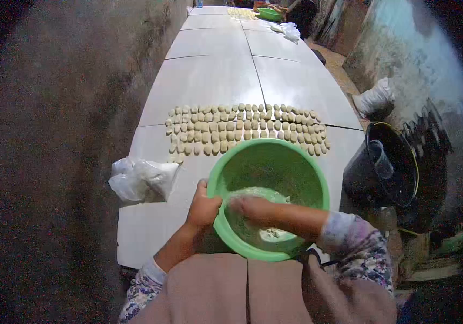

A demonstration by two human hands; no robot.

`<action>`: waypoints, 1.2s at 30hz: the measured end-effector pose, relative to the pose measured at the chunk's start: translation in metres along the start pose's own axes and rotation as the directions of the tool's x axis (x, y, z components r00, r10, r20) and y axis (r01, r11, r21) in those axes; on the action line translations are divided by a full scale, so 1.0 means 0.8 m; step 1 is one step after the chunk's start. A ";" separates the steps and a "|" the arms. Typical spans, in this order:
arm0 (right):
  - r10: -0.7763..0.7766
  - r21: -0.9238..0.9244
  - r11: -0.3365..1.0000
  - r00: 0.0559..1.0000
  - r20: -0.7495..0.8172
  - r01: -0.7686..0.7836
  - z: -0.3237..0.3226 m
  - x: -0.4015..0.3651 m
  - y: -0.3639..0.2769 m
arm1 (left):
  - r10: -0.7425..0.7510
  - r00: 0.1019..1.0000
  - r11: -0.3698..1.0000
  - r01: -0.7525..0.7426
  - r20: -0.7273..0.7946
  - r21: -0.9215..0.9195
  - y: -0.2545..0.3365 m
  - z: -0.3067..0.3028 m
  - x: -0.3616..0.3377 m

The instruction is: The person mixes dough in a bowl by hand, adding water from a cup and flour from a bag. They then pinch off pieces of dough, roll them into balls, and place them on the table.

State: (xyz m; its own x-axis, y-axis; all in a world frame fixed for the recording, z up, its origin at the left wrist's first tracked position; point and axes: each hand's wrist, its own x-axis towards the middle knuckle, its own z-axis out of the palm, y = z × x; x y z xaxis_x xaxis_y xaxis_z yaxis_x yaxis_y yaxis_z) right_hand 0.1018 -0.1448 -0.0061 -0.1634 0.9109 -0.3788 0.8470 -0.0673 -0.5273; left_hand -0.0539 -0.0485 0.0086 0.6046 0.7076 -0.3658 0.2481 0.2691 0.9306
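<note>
- The left hand (203, 208) grasps the near-left rim of the bowl (296, 173), thumb over the edge and fingers curled on the outside.
- The right hand (250, 208) reaches into the bowl from the right, its fingers resting on the pale dough (258, 192) at the bottom. The fingers are blurred, so I cannot tell whether they are clenched on the dough or lying loose on it.
- The bowl is green and round. It sits at the near edge of the table (210, 81), tilted slightly towards the person, just above their lap.
- A few pale crumbs (274, 234) cling to the inner wall nearest the person.
- Both forearms wear patterned sleeves, and a plain brown cloth covers the lap below.
- Just beyond the bowl, small dough pieces (245, 127) lie in several close rows across the white tiled table. The nearest row almost touches the bowl's far rim.
- A crumpled clear plastic bag (142, 181) lies on the table left of the bowl, near the left hand.
- To the right, off the table, stands a black bucket (361, 178) with a clear jug (381, 159) inside.
- A white sack (374, 97) lies on the floor beyond the bucket.
- At the table's far end are a second green bowl (268, 13), another plastic bag (288, 31) and more dough pieces, well apart from the person.
</note>
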 end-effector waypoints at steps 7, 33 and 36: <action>0.287 -0.011 0.958 0.958 0.003 -0.287 -0.050 -0.091 0.022 | 0.236 0.971 0.963 -0.240 -0.043 -0.121 -0.012 -0.017 -0.019; 0.319 -0.136 0.901 0.842 -0.436 -0.412 -0.041 -0.109 0.055 | 0.355 0.926 0.935 -0.350 -0.127 0.059 -0.005 0.007 -0.061; 0.289 -0.093 0.941 0.917 -0.274 -0.325 0.058 -0.080 0.094 | 0.350 0.922 0.936 -0.341 -0.164 0.082 -0.029 0.005 -0.055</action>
State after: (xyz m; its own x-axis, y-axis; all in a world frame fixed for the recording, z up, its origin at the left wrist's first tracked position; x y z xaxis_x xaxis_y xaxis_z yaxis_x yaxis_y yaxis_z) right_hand 0.1522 -0.2269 -0.0570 0.2334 0.9275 -0.2919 0.8975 -0.3210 -0.3024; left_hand -0.0834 -0.0889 0.0030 0.5200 0.8541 -0.0093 0.0880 -0.0427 0.9952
